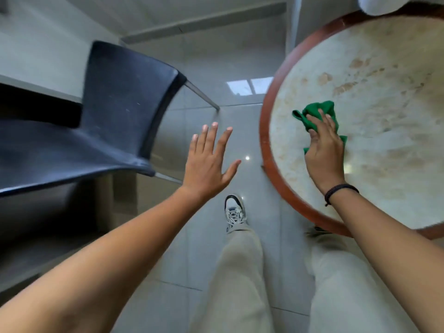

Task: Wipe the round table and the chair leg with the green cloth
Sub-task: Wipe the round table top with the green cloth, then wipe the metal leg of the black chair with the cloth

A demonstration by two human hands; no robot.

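Right hand presses the green cloth flat on the bench; empty, spread left hand is nearer the chair leg.

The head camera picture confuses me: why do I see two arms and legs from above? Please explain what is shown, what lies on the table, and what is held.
There is no machine here. A person wears a wide-angle camera on the head, looking down, so you see that person's own arms, trouser legs and one shoe on the tiled floor. The right hand presses a crumpled green cloth onto the round table, which has a reddish-brown rim and a pale, stained top. Apart from the cloth, only a white object at the far edge shows, cut off by the frame. The left hand is open and empty, held in the air beside a dark chair with thin metal chair legs.
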